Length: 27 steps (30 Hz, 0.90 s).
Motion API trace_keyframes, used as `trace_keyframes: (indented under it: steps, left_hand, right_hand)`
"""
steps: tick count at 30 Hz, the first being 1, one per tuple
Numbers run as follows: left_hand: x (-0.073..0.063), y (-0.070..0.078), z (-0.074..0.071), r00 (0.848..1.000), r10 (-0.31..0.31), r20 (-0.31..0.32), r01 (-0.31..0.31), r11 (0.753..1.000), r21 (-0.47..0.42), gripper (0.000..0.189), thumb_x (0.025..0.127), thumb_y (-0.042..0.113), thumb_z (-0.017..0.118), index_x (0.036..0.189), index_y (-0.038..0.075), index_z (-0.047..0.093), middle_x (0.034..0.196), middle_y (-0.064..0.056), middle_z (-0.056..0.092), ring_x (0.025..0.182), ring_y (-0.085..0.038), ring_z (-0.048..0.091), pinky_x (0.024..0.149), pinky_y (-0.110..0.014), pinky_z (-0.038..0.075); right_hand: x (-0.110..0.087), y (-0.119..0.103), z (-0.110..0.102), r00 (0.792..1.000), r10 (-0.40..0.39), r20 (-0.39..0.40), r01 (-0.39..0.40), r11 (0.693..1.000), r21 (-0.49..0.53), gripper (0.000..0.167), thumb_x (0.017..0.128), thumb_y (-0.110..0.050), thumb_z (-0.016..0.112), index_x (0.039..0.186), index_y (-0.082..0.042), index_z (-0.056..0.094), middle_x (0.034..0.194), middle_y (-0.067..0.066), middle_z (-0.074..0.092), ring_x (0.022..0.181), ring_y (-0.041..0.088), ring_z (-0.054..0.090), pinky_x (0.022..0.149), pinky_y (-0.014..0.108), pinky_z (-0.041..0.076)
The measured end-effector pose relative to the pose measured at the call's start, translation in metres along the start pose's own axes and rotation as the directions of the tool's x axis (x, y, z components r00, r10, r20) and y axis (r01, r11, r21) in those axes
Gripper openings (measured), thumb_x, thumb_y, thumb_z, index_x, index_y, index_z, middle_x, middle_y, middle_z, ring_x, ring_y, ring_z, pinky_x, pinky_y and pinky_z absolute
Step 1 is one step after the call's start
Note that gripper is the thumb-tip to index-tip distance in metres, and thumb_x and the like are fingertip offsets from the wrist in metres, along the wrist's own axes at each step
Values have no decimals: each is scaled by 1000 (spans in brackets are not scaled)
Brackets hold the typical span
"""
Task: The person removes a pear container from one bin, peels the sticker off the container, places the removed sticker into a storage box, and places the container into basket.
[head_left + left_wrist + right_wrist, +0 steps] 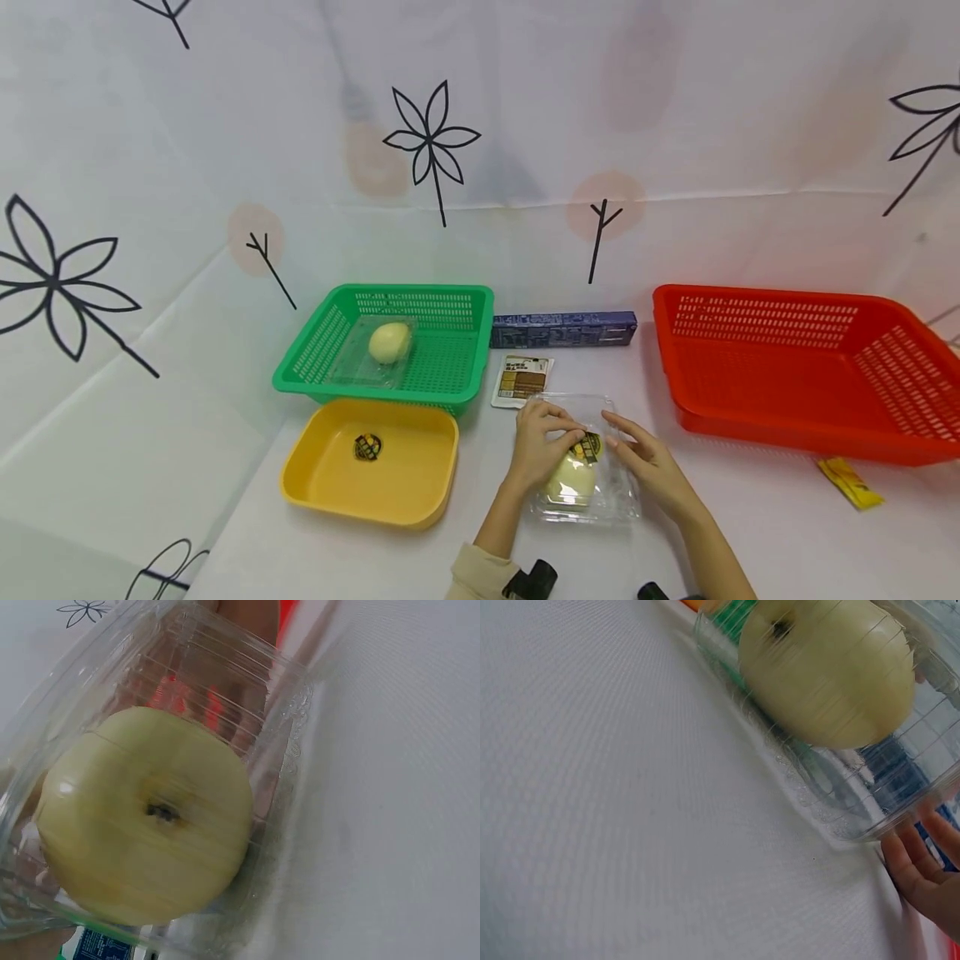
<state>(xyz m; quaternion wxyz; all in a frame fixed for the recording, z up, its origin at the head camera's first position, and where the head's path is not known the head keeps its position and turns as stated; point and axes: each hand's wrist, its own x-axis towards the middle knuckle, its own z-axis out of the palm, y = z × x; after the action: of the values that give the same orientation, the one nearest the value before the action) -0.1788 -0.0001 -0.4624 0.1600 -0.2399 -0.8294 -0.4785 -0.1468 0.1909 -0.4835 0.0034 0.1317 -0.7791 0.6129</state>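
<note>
A clear plastic clamshell box [618, 500] sits on the white table, holding a pale yellow-green round fruit [146, 817] with a dark end. On its lid is a round black-and-yellow sticker [589, 448]. My left hand [542, 437] lies over the box's left side, thumb and index tips meeting at the sticker's edge, apparently pinching it. Fingers nearly straight, my right hand [652, 467] touches the right side of the box. Through the plastic, the right wrist view shows the same fruit [829, 671] beside the right fingers [915, 862].
A green basket [450, 367] contains another clear box with a pale fruit [389, 342]. In front, a yellow basin [337, 492] holds a similar sticker [367, 447]. Behind the box are a flat packet [523, 379] and a long blue carton [562, 330]. A red basket [757, 375] and yellow sachet [851, 483] are at right.
</note>
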Motion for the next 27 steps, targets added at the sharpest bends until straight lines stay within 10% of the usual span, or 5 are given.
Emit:
trace_keyframes:
  steps: [27]
  left_hand:
    - [3, -7, -6, 993, -85, 88, 102, 971, -217, 11, 77, 10, 73, 79, -1, 74, 83, -9, 66, 91, -13, 49, 92, -28, 33]
  right_hand:
    - [1, 3, 3, 999, -31, -38, 30, 999, -15, 42, 96, -12, 51, 135, 3, 44, 141, 23, 40, 105, 11, 58, 82, 23, 48]
